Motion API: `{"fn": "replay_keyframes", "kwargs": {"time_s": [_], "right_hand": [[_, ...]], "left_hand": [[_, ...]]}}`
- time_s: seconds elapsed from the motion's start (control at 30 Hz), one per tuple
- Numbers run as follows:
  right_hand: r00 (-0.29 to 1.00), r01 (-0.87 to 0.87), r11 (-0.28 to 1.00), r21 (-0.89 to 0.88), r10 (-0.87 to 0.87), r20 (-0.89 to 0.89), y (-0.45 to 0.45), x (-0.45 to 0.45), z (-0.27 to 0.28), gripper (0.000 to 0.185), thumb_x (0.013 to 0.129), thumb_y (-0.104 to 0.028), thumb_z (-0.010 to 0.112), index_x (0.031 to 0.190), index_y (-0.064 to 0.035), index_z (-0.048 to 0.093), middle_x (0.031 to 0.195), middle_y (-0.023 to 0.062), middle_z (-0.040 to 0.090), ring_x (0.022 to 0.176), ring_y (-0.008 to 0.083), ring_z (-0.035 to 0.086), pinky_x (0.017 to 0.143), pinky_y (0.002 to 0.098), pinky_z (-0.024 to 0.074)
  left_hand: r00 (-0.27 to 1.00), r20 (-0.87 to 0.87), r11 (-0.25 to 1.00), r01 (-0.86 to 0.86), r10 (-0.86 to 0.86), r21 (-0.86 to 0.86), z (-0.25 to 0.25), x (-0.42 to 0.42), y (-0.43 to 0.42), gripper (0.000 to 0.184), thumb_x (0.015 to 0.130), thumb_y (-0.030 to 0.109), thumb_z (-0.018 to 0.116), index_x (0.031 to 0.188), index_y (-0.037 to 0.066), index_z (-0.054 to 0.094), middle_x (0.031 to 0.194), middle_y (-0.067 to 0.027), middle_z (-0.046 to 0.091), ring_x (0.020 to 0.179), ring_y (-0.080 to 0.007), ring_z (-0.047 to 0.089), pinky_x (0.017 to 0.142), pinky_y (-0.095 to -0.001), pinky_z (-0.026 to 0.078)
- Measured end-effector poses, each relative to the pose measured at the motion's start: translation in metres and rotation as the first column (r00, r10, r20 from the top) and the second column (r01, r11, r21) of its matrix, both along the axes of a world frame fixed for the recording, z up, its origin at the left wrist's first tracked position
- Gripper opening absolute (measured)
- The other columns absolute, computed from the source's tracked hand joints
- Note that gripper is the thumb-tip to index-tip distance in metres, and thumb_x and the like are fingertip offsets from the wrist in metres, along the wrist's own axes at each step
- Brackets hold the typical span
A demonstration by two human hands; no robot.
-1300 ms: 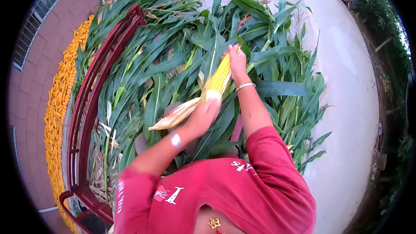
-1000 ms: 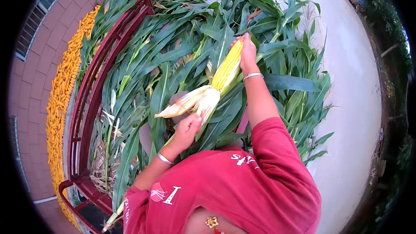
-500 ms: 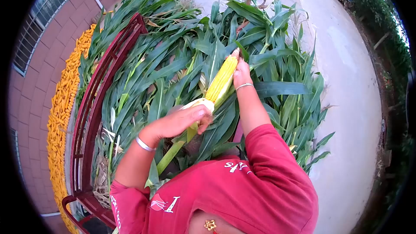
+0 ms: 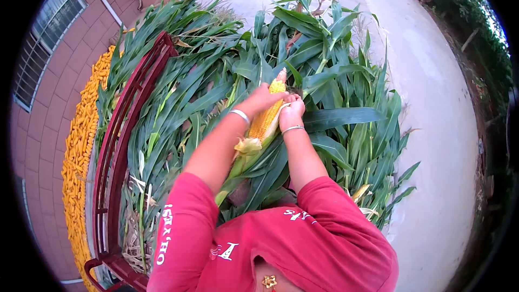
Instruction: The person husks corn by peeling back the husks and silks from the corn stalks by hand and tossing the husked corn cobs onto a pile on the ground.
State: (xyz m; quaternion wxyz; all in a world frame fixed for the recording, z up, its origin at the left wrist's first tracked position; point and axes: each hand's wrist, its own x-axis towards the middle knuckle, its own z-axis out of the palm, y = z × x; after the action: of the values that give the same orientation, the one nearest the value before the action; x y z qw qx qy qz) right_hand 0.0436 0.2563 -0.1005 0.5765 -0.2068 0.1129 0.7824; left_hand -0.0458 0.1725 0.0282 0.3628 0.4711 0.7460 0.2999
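An ear of corn (image 4: 263, 124) with bare yellow kernels points away from me, its tip up and slightly right. Peeled husk (image 4: 248, 147) hangs around its lower end, over a green stalk. My left hand (image 4: 264, 99) is closed round the upper part of the ear from the left. Close against the ear's right side, my right hand (image 4: 292, 112) is closed on a pale strip of husk. Its fingertips are partly hidden. Long green corn leaves (image 4: 346, 114) lie under and around both hands.
A dark red metal rail (image 4: 116, 124) runs along the left of the leafy stalk pile (image 4: 189, 86). Beyond it, many yellow cobs (image 4: 78, 157) lie along a brick wall (image 4: 46, 140). Concrete ground (image 4: 427, 130) stretches to the right.
My left hand has moved up from the ear's lower end to grip near its tip. My right hand has come down along the ear's right side, now holding husk.
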Motion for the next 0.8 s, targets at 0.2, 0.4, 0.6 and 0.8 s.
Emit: {"fn": "replay_keyframes", "kwargs": {"time_s": [0.2, 0.4, 0.6, 0.8], "right_hand": [[0.893, -0.333, 0.916, 0.223, 0.230, 0.387, -0.061, 0.035, 0.053, 0.027, 0.098, -0.021, 0.041, 0.073, -0.0131, 0.045, 0.062, -0.0006, 0.043, 0.052, 0.0117, 0.040, 0.048, 0.0267, 0.0342], [0.554, -0.798, 0.429, 0.424, 0.243, 0.796, -0.203, 0.144, 0.012, 0.025, 0.099, -0.020, 0.041, 0.079, -0.0062, 0.047, 0.071, 0.0063, 0.048, 0.058, 0.0209, 0.044, 0.052, 0.0299, 0.0356], [0.417, -0.893, 0.352, 0.279, 0.417, 0.808, -0.192, 0.137, 0.005, 0.028, 0.098, -0.030, 0.047, 0.097, -0.0027, 0.054, 0.072, -0.0010, 0.049, 0.060, 0.0086, 0.046, 0.056, 0.0230, 0.0389], [0.412, -0.827, 0.420, 0.375, -0.002, 0.911, -0.175, 0.109, 0.099, 0.052, 0.081, -0.014, 0.060, 0.127, 0.0032, 0.043, 0.123, 0.0141, 0.052, 0.122, 0.0223, 0.047, 0.101, 0.0329, 0.0393]], "left_hand": [[0.891, -0.221, 0.918, -0.377, 0.396, 0.123, -0.016, 0.019, 0.001, 0.061, 0.067, 0.044, 0.076, 0.102, -0.001, 0.054, 0.099, -0.0239, 0.065, 0.093, -0.0378, 0.064, 0.080, -0.0452, 0.050], [0.924, 0.052, 0.912, -0.381, 0.378, 0.150, -0.077, -0.017, 0.002, 0.060, 0.068, 0.043, 0.076, 0.099, -0.004, 0.056, 0.098, -0.0246, 0.065, 0.092, -0.0369, 0.064, 0.081, -0.0416, 0.050], [0.939, -0.050, 0.921, -0.322, 0.340, 0.219, -0.042, -0.019, -0.003, 0.067, 0.069, 0.043, 0.075, 0.107, -0.007, 0.051, 0.104, -0.0270, 0.062, 0.098, -0.0390, 0.061, 0.085, -0.0416, 0.048], [0.945, -0.073, 0.909, -0.284, 0.320, 0.307, -0.010, -0.010, -0.013, 0.063, 0.071, 0.037, 0.076, 0.108, -0.005, 0.048, 0.102, -0.0280, 0.061, 0.096, -0.0408, 0.061, 0.083, -0.0436, 0.048]]}}
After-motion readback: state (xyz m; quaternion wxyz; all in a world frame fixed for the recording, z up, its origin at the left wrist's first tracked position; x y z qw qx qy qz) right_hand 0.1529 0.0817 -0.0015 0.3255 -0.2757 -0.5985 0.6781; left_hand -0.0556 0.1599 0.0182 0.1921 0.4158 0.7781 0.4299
